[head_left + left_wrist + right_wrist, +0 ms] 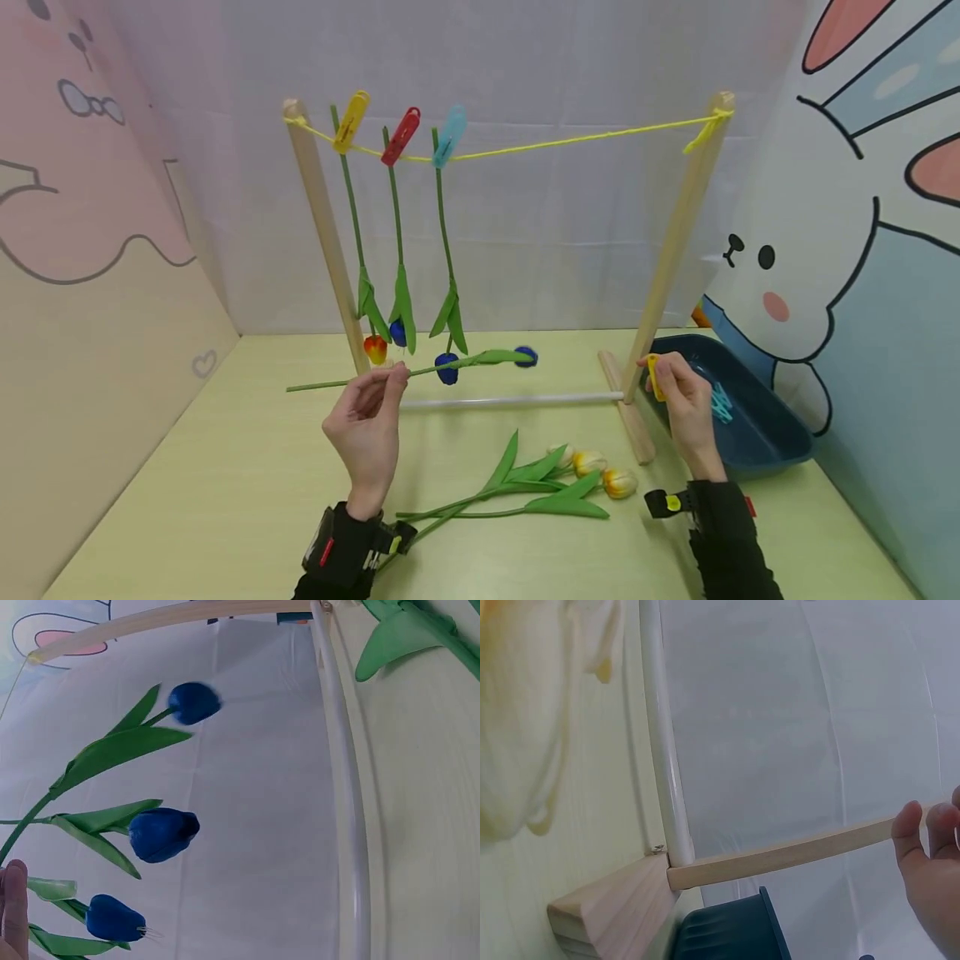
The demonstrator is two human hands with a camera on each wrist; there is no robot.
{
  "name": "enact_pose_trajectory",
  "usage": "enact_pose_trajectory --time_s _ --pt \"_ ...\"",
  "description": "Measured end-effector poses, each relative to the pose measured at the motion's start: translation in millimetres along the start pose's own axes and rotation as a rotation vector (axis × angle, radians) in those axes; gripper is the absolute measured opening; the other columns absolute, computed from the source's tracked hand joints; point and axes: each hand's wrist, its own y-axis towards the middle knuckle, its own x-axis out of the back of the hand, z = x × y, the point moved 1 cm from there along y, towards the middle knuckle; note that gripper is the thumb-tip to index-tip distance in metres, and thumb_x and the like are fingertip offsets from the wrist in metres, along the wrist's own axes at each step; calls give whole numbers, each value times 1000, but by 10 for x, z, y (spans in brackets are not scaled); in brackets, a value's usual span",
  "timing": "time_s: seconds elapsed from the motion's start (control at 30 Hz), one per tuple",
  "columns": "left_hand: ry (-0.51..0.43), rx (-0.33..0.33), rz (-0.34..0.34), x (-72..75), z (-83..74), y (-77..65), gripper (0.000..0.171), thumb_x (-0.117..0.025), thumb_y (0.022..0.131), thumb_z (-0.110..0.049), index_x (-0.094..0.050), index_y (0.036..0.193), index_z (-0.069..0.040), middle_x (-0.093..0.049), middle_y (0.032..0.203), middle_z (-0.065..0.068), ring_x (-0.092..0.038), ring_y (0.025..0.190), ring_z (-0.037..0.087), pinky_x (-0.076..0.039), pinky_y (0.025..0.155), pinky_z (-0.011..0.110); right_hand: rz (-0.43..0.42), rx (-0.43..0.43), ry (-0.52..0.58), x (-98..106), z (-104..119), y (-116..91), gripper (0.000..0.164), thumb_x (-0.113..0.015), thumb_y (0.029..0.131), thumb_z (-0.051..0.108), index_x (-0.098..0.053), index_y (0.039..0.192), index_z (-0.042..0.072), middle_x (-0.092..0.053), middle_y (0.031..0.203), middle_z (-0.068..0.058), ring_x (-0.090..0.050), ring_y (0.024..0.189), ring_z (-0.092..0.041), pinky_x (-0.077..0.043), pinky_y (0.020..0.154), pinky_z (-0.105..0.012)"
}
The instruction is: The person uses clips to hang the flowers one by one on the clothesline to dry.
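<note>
Blue tulip [487, 358] held above the table [225, 467], toward its far edge
Your left hand [371, 417] pinches its stem [423, 370], likely to spare the bloom [526, 357]; your right hand [686, 408] grips a yellow clothespin [656, 379], well apart.

Blue tulip [468, 362]: you've got its thin green stem [315, 386] pinched in your left hand [367, 425], held nearly level above the counter [225, 467], blue bloom [526, 357] to the right and slightly higher, green leaf [497, 356] lying along the stem near it. Yellow clothespin [656, 379]: near upright in your right hand [688, 408], partly hidden by your fingers, well apart from the tulip; can't tell whether its jaws are spread.
</note>
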Motion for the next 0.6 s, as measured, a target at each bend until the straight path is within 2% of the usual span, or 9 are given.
enact_pose_trajectory --time_s 0.07,0.17,0.3,0.4,0.5,0.6 --pt "-56 -6 -10 12 -40 26 14 -71 86 11 -64 96 17 -80 91 10 -76 80 6 -60 74 20 12 31 26 2 2 5 35 -42 106 0 -70 89 12 -66 93 8 -53 73 -9 -41 66 -19" --pt "-159 22 -5 15 -101 58 20 -64 91 12 -48 98 21 -80 94 3 -77 81 10 -61 75 24 33 75 63 -9 8 9 35 -42 105 -2 -71 90 11 -66 93 7 -53 73 -9 -42 67 -19" --pt "-241 94 31 -39 -180 99 24 -59 96 7 -35 95 4 -80 96 -2 -77 82 13 -61 78 28 44 107 75 -34 25 7 34 -41 105 -4 -70 92 7 -63 89 6 -51 73 -10 -41 70 -18" --pt "-258 132 75 -119 -234 151 30 -58 98 3 -31 95 -10 -79 94 -4 -77 83 13 -62 79 30 25 85 37 -55 48 10 30 -39 107 -1 -66 94 -4 -59 87 7 -49 76 -10 -37 72 -20" --pt "-266 126 117 -204 -276 220 32 -56 100 1 -28 94 -13 -77 92 -6 -76 84 13 -62 78 28 -5 44 -42 -79 83 19 31 -37 109 4 -61 104 -14 -54 85 9 -45 78 -9 -32 72 -22" --pt "-247 87 147 -283 -296 296 30 -55 101 0 -28 92 -9 -77 91 -4 -74 84 12 -61 76 26 -26 28 -93 -106 123 49 30 -39 108 5 -61 115 -14 -53 86 9 -46 79 -9 -35 72 -17"
